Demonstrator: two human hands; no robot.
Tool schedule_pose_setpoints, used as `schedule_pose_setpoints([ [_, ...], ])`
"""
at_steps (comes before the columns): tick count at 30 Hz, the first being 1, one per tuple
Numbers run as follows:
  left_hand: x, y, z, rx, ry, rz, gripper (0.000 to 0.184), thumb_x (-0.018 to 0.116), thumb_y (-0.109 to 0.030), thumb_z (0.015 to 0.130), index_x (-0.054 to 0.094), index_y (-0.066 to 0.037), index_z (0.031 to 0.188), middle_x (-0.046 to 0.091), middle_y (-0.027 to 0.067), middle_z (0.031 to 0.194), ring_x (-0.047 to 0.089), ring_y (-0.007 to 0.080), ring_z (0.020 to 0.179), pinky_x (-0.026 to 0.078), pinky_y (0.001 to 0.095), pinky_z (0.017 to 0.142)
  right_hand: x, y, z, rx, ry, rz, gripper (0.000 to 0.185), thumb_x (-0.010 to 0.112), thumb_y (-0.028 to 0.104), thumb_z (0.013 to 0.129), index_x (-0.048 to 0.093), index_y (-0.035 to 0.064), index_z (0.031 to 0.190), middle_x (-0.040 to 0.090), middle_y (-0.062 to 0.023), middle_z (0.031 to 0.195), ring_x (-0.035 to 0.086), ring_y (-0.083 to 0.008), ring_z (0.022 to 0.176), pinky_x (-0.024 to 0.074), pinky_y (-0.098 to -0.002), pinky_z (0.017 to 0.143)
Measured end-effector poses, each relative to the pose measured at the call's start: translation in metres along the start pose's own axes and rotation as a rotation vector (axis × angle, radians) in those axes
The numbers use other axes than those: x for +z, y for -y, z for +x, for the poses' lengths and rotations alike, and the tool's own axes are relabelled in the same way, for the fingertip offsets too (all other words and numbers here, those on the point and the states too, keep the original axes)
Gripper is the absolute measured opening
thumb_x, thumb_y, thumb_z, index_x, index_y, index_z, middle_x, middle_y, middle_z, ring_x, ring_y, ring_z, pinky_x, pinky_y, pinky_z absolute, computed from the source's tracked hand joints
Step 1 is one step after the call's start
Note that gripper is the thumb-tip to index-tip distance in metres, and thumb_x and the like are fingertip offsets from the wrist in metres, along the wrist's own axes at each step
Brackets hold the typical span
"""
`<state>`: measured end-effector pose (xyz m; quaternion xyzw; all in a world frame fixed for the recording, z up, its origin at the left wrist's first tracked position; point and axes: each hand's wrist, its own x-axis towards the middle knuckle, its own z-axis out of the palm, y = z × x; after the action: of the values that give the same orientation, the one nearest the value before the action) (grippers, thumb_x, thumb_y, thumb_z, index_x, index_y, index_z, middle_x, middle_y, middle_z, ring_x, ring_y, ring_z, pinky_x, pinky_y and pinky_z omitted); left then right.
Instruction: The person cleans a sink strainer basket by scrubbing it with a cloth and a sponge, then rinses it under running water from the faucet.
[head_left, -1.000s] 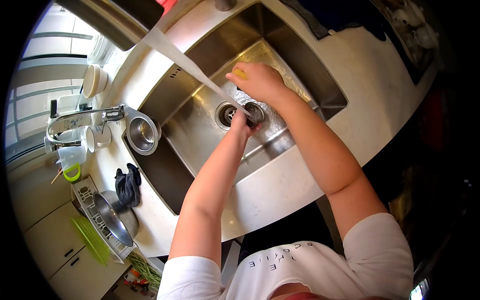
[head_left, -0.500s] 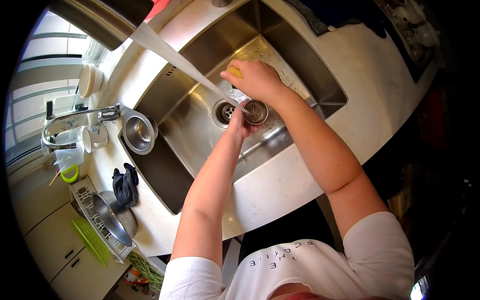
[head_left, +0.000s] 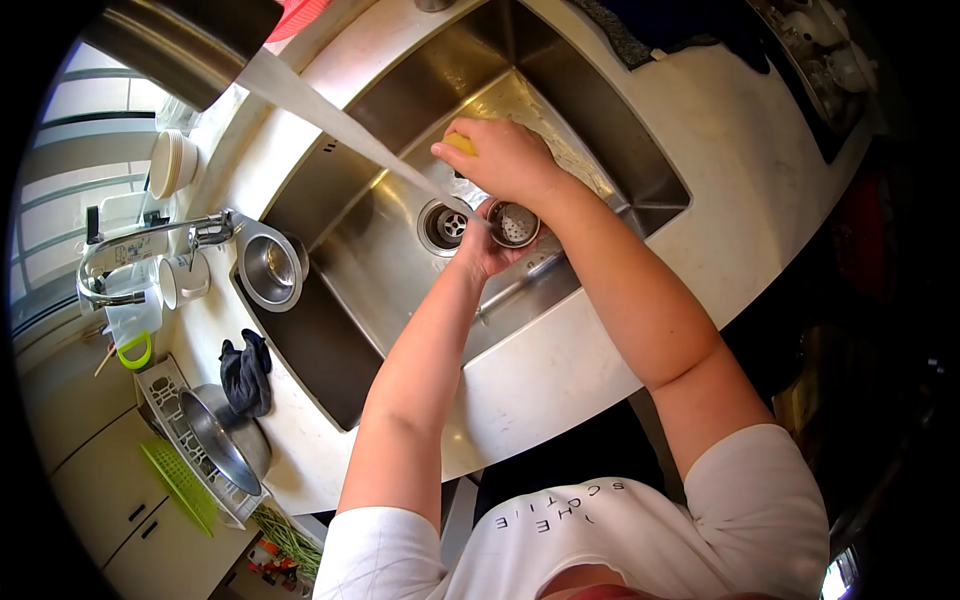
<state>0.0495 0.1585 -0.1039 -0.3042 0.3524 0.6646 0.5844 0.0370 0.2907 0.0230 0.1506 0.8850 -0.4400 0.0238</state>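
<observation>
My left hand [head_left: 486, 256] is low in the steel sink [head_left: 385, 290], its fingers closed around a round metal sink strainer [head_left: 515, 226]. The strainer's open side faces up and small holes show in its bottom. Just above it, my right hand [head_left: 508, 160] grips a yellow sponge [head_left: 460, 143], mostly covered by the fingers. A stream of water [head_left: 330, 120] runs down from the faucet [head_left: 185, 45] to my left hand and the strainer's edge. The open drain [head_left: 443, 227] lies beside my left hand. Something whitish and shiny below my right hand cannot be made out.
A steel bowl-shaped insert [head_left: 270, 266] sits at the sink's left edge. Black gloves [head_left: 245, 373], a white mug [head_left: 184, 280] and stacked bowls [head_left: 174, 164] stand on the left counter. A large metal bowl [head_left: 225, 440] rests on a white rack. Dark cloth [head_left: 690, 25] lies at upper right.
The view has shifted slightly. The strainer is tipped a little, so its perforated bottom shows more clearly. Both hands keep their holds, and the water still runs.
</observation>
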Motion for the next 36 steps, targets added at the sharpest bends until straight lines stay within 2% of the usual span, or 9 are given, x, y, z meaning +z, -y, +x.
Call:
schedule_pose_setpoints([
  [7, -0.004, -0.007, -0.008, 0.119, 0.063, -0.014, 0.045, 0.042, -0.038, 0.102, 0.052, -0.004, 0.130, 0.061, 0.0147, 0.126, 0.063, 0.0315, 0.110, 0.053, 0.0503, 0.095, -0.005, 0.003, -0.001, 0.021, 0.025, 0.002, 0.042, 0.062, 0.047, 0.090, 0.069, 0.0104, 0.109, 0.071, -0.0157, 0.094, 0.068, -0.0357, 0.092, 0.0525, -0.0452, 0.080],
  [11, -0.016, -0.028, -0.022, 0.328, -0.035, 0.281, 0.043, 0.055, -0.042, 0.099, 0.059, -0.009, 0.125, 0.067, 0.0086, 0.115, 0.066, 0.0198, 0.099, 0.054, 0.0384, 0.087, -0.005, 0.002, -0.001, 0.044, 0.042, 0.024, 0.042, 0.061, 0.047, 0.091, 0.068, 0.0098, 0.111, 0.071, -0.0157, 0.099, 0.067, -0.0348, 0.096, 0.0516, -0.0443, 0.083],
  [13, -0.019, -0.042, -0.034, 0.355, -0.345, 0.769, 0.041, 0.058, -0.042, 0.098, 0.063, -0.008, 0.121, 0.068, 0.0061, 0.108, 0.064, 0.0169, 0.092, 0.052, 0.0357, 0.079, -0.001, -0.004, 0.002, 0.025, 0.016, 0.097, 0.044, 0.060, 0.045, 0.092, 0.066, 0.0075, 0.114, 0.069, -0.0165, 0.106, 0.066, -0.0343, 0.100, 0.0508, -0.0432, 0.085],
  [14, -0.026, -0.039, -0.040, 0.590, -0.434, 1.093, 0.042, 0.058, -0.042, 0.098, 0.064, -0.006, 0.118, 0.066, 0.0037, 0.101, 0.060, 0.0135, 0.084, 0.048, 0.0317, 0.074, 0.002, -0.006, 0.003, 0.020, 0.021, 0.098, 0.044, 0.060, 0.045, 0.092, 0.066, 0.0075, 0.114, 0.069, -0.0165, 0.106, 0.066, -0.0343, 0.100, 0.0508, -0.0432, 0.085],
  [20, -0.022, -0.051, -0.109, 0.833, -0.483, 0.950, 0.042, 0.048, -0.037, 0.103, 0.058, -0.003, 0.126, 0.064, 0.0094, 0.119, 0.063, 0.0197, 0.104, 0.051, 0.0371, 0.089, 0.003, -0.009, -0.001, -0.019, 0.070, -0.024, 0.055, 0.066, 0.049, 0.086, 0.062, 0.0092, 0.123, 0.066, -0.0150, 0.118, 0.063, -0.0324, 0.110, 0.0495, -0.0428, 0.094],
  [23, -0.010, -0.050, -0.124, 0.611, -0.086, 0.066, 0.039, 0.038, -0.031, 0.106, 0.054, -0.005, 0.131, 0.061, 0.0118, 0.126, 0.062, 0.0237, 0.114, 0.051, 0.0428, 0.101, 0.001, -0.005, 0.000, -0.015, 0.252, -0.058, 0.067, 0.075, 0.055, 0.076, 0.061, 0.0100, 0.124, 0.066, -0.0148, 0.118, 0.063, -0.0314, 0.110, 0.0498, -0.0414, 0.094],
  [29, -0.004, -0.050, -0.127, 0.548, 0.264, -0.021, 0.055, 0.040, -0.046, 0.103, 0.054, -0.002, 0.132, 0.061, 0.0133, 0.127, 0.060, 0.0241, 0.117, 0.050, 0.0435, 0.101, 0.001, 0.007, -0.006, 0.011, 0.358, -0.050, 0.069, 0.081, 0.052, 0.072, 0.065, 0.0046, 0.119, 0.069, -0.0196, 0.108, 0.067, -0.0306, 0.103, 0.0507, -0.0401, 0.087],
  [34, 0.007, -0.038, -0.123, 0.809, 0.028, 0.519, 0.050, 0.058, -0.035, 0.093, 0.042, -0.011, 0.135, 0.053, 0.0092, 0.127, 0.063, 0.0239, 0.106, 0.055, 0.0415, 0.089, 0.001, 0.011, -0.010, 0.049, 0.242, -0.146, 0.062, 0.080, 0.050, 0.074, 0.066, 0.0030, 0.112, 0.070, -0.0185, 0.102, 0.068, -0.0289, 0.095, 0.0514, -0.0358, 0.083],
  [36, 0.008, -0.043, -0.124, 0.797, 0.091, 0.424, 0.047, 0.056, -0.033, 0.094, 0.043, -0.010, 0.133, 0.054, 0.0098, 0.126, 0.064, 0.0244, 0.105, 0.056, 0.0401, 0.084, 0.001, 0.002, -0.007, -0.055, 0.271, -0.088, 0.059, 0.077, 0.050, 0.079, 0.065, 0.0020, 0.112, 0.070, -0.0171, 0.103, 0.067, -0.0261, 0.097, 0.0511, -0.0337, 0.084],
])
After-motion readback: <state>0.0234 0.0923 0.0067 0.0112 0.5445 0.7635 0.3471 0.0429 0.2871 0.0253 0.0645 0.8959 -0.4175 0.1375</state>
